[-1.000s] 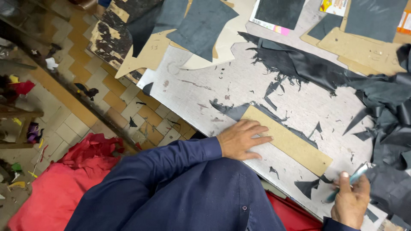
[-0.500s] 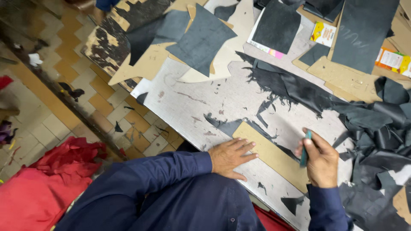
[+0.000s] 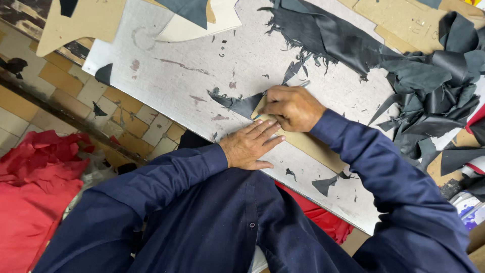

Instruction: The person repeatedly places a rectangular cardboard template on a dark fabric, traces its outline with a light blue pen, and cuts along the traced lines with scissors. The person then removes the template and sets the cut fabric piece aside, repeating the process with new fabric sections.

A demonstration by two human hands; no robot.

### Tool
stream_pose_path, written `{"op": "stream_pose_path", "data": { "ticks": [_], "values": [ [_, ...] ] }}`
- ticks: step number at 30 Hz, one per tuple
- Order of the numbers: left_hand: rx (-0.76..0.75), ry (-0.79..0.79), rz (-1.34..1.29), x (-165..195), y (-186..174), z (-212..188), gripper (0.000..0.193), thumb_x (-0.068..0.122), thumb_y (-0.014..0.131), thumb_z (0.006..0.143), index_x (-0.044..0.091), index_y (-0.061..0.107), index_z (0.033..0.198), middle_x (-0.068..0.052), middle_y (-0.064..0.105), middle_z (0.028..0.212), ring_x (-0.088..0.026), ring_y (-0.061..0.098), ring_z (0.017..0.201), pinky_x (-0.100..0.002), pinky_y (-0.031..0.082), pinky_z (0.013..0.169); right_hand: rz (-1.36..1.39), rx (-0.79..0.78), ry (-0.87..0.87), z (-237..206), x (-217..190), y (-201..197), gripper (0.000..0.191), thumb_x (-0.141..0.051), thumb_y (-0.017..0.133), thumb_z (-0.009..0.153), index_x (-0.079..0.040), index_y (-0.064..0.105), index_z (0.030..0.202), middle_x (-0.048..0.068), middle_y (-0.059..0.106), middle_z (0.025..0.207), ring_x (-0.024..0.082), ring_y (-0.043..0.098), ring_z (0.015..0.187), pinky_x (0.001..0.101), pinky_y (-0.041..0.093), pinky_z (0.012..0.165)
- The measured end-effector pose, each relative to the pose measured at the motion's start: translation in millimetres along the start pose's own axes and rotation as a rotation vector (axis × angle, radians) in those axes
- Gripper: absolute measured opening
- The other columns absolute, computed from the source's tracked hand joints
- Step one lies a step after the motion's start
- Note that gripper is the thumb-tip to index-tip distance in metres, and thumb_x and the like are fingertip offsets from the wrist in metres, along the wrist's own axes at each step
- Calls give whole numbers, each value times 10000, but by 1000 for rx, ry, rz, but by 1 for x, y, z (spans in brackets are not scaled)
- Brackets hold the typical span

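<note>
Sleeves of dark blue cloth [image 3: 202, 222] fill the near edge of the view, both arms reaching up from 6 o'clock onto the table [image 3: 187, 71]. At 8 o'clock of them a heap of red cloth [image 3: 35, 187] lies on the tiled floor [image 3: 91, 96] beside the table's edge.

Next comes the left hand [image 3: 248, 145], laid flat with its fingers together and stretched out, pressing down on a tan cardboard template [image 3: 313, 146] that runs as a long strip toward 4 o'clock. Just beyond it, at 1 o'clock and touching its fingertips, the right hand [image 3: 292, 107] is curled shut around a thin tool [image 3: 304, 84], whose upper end sticks out above the knuckles; the working tip is hidden under the hand at the template's far corner. A piece of dark leather [image 3: 240, 103] lies under that corner and pokes out toward 9 o'clock.

Small black offcuts [image 3: 326, 184] are scattered over the pale, scored table near the template.

Farther off, at 2 o'clock, a big crumpled pile of black leather scraps [image 3: 424, 86] spreads along the table. At 12 o'clock and 10 o'clock rest more cardboard patterns [image 3: 86, 20], one of them under a grey leather piece [image 3: 189, 9].
</note>
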State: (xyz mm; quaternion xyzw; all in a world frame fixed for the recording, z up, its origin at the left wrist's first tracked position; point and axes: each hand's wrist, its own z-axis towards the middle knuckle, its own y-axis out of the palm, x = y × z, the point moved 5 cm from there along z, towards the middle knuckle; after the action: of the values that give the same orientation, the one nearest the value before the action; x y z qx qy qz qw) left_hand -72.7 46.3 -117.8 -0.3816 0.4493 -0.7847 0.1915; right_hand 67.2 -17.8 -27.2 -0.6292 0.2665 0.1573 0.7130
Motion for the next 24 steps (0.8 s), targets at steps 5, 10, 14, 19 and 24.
{"op": "stream_pose_path", "data": {
  "ticks": [5,10,14,19,24],
  "values": [
    [-1,-14,-19,0,0,1,825,671,595,930,71,519,1491,-225,495,1472,-368,466,1400,-523,352,1205,-73,-114,-158,20,3,22,268,-100,805,635,-43,760,892,74,603,862,266,652,823,402,550,635],
    [34,-14,25,0,-4,2,815,667,584,915,81,523,1477,-227,453,1553,-362,470,1428,-487,361,1198,-207,-88,-257,20,17,7,347,-111,772,627,-39,758,966,77,632,956,269,657,950,380,578,756],
    [18,-29,34,0,-7,2,810,682,575,917,104,545,1483,-211,444,1562,-373,446,1429,-484,348,1197,-373,14,-52,5,37,-44,297,-31,764,722,-20,784,1017,91,661,932,284,641,924,379,547,733],
    [75,-1,128,3,-12,4,794,724,576,893,129,614,1417,-172,541,1481,-325,488,1381,-593,261,1193,-181,545,561,-36,0,-6,243,65,714,791,-54,799,985,104,661,868,290,633,861,411,542,741],
    [-58,-3,160,3,-5,7,765,760,589,889,126,673,1307,-160,615,1297,-333,519,1329,-668,232,1185,-197,750,687,-40,-7,46,220,59,725,749,-51,783,930,124,641,838,328,618,851,441,524,724]
  ]
}}
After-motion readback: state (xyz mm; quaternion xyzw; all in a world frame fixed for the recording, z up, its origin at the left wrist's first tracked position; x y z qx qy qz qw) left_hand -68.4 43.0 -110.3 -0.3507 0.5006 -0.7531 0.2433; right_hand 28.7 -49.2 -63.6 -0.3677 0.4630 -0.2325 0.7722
